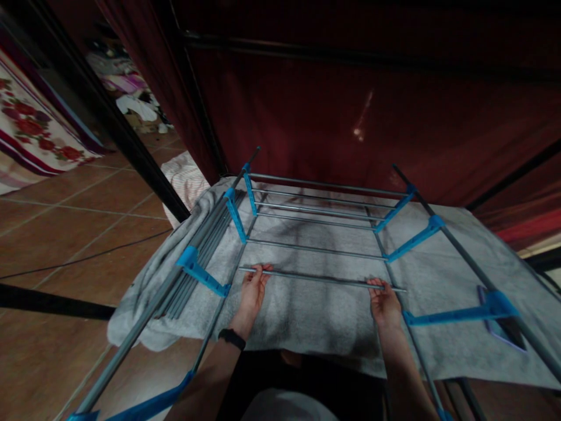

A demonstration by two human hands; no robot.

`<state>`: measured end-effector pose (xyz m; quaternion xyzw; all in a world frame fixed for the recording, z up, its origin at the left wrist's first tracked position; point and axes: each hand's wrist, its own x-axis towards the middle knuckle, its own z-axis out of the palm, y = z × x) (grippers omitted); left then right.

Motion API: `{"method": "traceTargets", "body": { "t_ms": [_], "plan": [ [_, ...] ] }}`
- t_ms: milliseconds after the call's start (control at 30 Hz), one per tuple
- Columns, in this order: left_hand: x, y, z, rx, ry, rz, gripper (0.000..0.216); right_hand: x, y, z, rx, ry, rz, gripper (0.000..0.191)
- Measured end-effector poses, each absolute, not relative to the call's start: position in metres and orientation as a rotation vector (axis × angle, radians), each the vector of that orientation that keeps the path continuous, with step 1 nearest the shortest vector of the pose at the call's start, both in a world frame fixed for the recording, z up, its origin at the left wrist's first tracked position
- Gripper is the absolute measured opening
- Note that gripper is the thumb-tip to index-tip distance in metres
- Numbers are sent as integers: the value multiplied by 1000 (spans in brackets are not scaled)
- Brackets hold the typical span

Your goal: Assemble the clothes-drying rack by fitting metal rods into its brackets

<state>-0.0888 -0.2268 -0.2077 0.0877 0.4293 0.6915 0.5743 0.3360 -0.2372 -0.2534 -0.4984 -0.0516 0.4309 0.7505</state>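
Observation:
A thin grey metal rod (318, 278) lies crosswise between my two hands. My left hand (255, 285) is closed around it close to its left end, and my right hand (384, 299) grips it close to its right end. Around them stands a frame of grey tubes with blue plastic brackets (204, 279). Several similar crossbars (315, 250) span its far part between the two sides. The held rod runs parallel to these, nearer to me. Its left tip reaches close to the left side tube (233, 268); whether it touches, I cannot tell.
Several loose grey rods (197, 266) lie at the left on a grey blanket (298, 327). A phone or tablet (508, 327) lies partly behind a right blue bracket. Black posts (144, 158) and a dark red curtain (307, 117) surround the blanket. A cable (87, 253) crosses the tiled floor.

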Motion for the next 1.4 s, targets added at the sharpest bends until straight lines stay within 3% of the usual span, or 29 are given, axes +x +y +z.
{"method": "traceTargets", "body": {
  "t_ms": [233,967,1133,1400],
  "plan": [
    [-90,-223,-201,207,982,1607,23,330,-232,-247,-1107,-127,923,20],
    [-93,-226,-202,240,1020,1604,19,326,-230,-241,-1073,-51,965,16],
    [-96,-225,-208,320,1056,1558,28,327,-231,-243,-1057,-40,975,15],
    [-100,-224,-218,324,1037,1527,19,331,-230,-250,-1055,12,952,19]
  ]
}}
